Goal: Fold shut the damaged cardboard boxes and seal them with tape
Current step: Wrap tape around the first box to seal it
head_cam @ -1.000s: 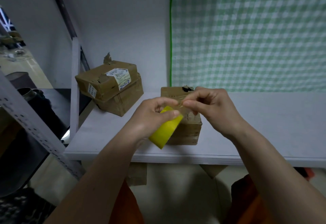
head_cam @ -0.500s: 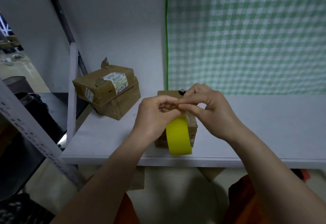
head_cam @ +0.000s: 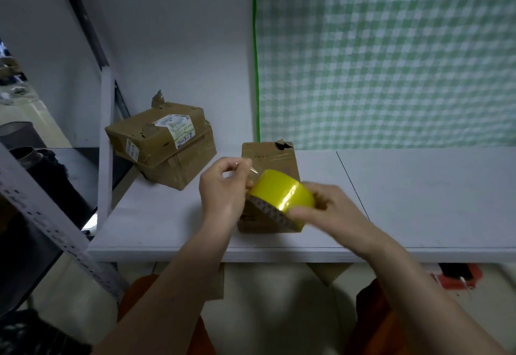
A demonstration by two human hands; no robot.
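The right hand (head_cam: pixel 324 209) is showing blurred at the centre right of the frame, so how its fingers are lying on the yellow roll of tape (head_cam: pixel 282 194) cannot be told. The roll and both hands are covering much of the top and front of the small brown cardboard box (head_cam: pixel 268 156) at the frame's centre. The left hand (head_cam: pixel 223 187) is pinching a clear strip whose edges are too faint to trace. The print on the white label (head_cam: pixel 176 127) of the larger brown cardboard box (head_cam: pixel 164 145) at centre left is too small to read. Both forearms are running off the bottom edge.
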